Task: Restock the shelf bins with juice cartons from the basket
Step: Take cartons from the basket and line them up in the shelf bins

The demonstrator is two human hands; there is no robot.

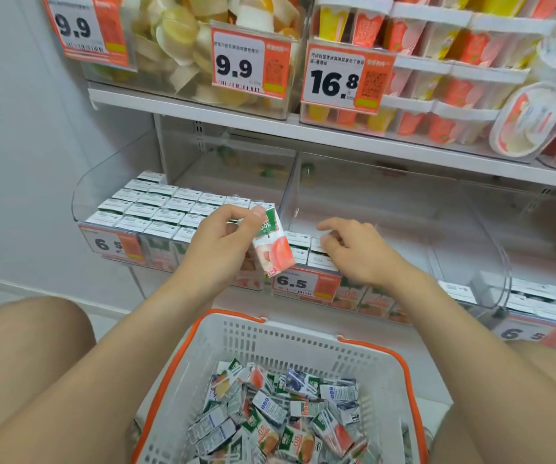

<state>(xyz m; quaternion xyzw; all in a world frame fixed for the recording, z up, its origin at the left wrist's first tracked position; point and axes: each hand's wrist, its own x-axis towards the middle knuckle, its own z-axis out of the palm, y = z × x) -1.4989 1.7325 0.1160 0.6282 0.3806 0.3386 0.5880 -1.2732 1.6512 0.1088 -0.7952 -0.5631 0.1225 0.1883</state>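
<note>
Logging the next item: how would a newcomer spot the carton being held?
Above the white, orange-rimmed basket, find the leftmost clear bin in the lower row. At its right end the left hand pinches a peach carton: tilted, fruit picture showing, while the binned cartons show only white tops.

Basket [290,333] of cartons [280,413] below shelf bins [353,202].

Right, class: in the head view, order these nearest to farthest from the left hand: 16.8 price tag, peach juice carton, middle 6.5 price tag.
1. peach juice carton: held in the left hand.
2. middle 6.5 price tag: just below, to the right.
3. 16.8 price tag: high above, further right.
</note>
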